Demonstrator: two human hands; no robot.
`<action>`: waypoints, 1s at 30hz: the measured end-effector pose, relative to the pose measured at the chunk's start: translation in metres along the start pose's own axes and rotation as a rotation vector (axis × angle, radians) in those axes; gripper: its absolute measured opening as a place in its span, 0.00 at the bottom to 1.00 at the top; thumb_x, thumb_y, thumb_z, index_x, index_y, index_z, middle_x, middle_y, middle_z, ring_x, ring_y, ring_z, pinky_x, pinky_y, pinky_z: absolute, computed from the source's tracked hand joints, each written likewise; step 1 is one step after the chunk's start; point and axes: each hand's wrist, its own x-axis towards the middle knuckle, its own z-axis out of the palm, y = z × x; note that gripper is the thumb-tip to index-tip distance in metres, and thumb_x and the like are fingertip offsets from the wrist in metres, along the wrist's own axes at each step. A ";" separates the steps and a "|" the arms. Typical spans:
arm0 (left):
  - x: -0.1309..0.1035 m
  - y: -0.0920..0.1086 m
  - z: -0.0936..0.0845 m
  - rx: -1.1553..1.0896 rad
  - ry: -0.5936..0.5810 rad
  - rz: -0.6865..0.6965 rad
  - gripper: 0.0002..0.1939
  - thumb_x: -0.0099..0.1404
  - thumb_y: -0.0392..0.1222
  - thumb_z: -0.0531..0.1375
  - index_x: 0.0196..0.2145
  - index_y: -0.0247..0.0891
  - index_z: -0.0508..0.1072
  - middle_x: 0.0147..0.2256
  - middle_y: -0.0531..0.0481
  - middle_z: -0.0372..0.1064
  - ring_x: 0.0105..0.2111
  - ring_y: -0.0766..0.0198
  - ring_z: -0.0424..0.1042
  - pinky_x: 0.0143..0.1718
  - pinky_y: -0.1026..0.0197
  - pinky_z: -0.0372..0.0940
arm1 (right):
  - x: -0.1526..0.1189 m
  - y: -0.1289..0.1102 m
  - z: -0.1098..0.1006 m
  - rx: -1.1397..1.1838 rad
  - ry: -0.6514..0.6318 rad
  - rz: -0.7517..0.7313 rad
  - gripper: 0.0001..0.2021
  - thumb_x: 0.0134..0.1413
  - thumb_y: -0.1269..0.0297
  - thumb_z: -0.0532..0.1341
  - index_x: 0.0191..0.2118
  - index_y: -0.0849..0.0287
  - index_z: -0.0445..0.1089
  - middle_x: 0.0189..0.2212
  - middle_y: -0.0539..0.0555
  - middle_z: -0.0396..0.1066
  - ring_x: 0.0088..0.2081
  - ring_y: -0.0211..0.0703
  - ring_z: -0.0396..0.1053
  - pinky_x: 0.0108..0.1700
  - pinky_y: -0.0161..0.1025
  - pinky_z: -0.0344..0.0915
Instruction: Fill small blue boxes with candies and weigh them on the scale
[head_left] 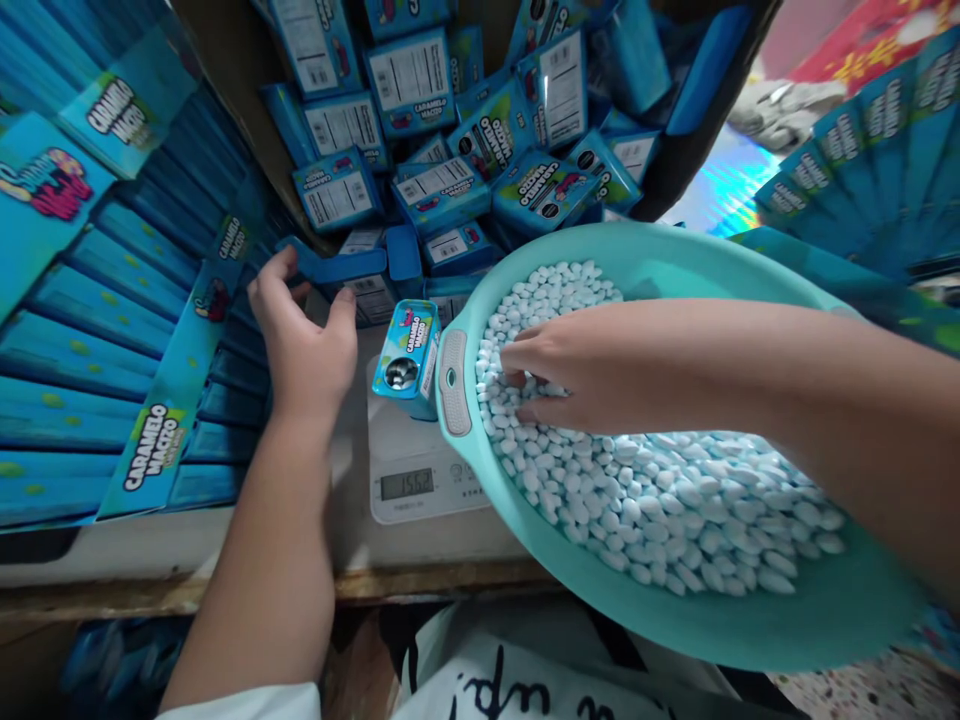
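Tin (409,345) sits on the white scale (409,500), printed face up, long axis running away from the person, window end nearest. Right hand (546,375)'s in the bowl (675,625), tips sunk in white candies (637,510), can't tell if pinching. Left hand (307,325)'s spread by the piled boxes (442,190).

A: What surfaces do we have?
B: We have a turquoise basin (697,630), smooth plastic, holding smooth, matt white pieces (660,510).
A: Left of the basin?
B: We see a smooth, plastic-looking scale (446,508) and a rough wooden table edge (420,580).
A: Beyond it?
B: Glossy printed boxes (442,190) and a shiny, rainbow-reflecting sheet (720,180).
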 end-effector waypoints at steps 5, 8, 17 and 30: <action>-0.002 -0.001 0.003 0.008 -0.047 -0.011 0.32 0.65 0.40 0.67 0.63 0.39 0.62 0.62 0.40 0.58 0.57 0.54 0.68 0.60 0.47 0.67 | -0.002 -0.004 -0.005 -0.099 -0.163 -0.065 0.16 0.66 0.50 0.60 0.51 0.54 0.74 0.42 0.53 0.76 0.40 0.53 0.76 0.42 0.49 0.71; -0.003 0.000 0.005 0.006 -0.059 -0.001 0.32 0.64 0.38 0.67 0.63 0.37 0.63 0.62 0.38 0.58 0.58 0.51 0.67 0.61 0.44 0.65 | -0.002 -0.004 -0.006 -0.102 -0.169 -0.067 0.16 0.66 0.50 0.60 0.50 0.54 0.73 0.41 0.55 0.75 0.38 0.54 0.75 0.40 0.50 0.71; -0.003 0.006 0.004 0.020 -0.077 0.007 0.30 0.63 0.35 0.66 0.61 0.35 0.64 0.61 0.37 0.58 0.62 0.48 0.63 0.62 0.43 0.63 | -0.001 -0.004 -0.005 -0.119 -0.172 -0.067 0.16 0.67 0.50 0.58 0.51 0.53 0.72 0.41 0.54 0.76 0.37 0.52 0.75 0.40 0.48 0.71; -0.002 0.009 -0.001 0.117 -0.059 0.143 0.26 0.63 0.35 0.67 0.58 0.35 0.68 0.59 0.40 0.58 0.64 0.51 0.60 0.69 0.47 0.56 | -0.003 -0.002 -0.002 -0.111 -0.172 -0.067 0.16 0.67 0.49 0.57 0.50 0.52 0.72 0.38 0.53 0.75 0.35 0.52 0.75 0.40 0.50 0.71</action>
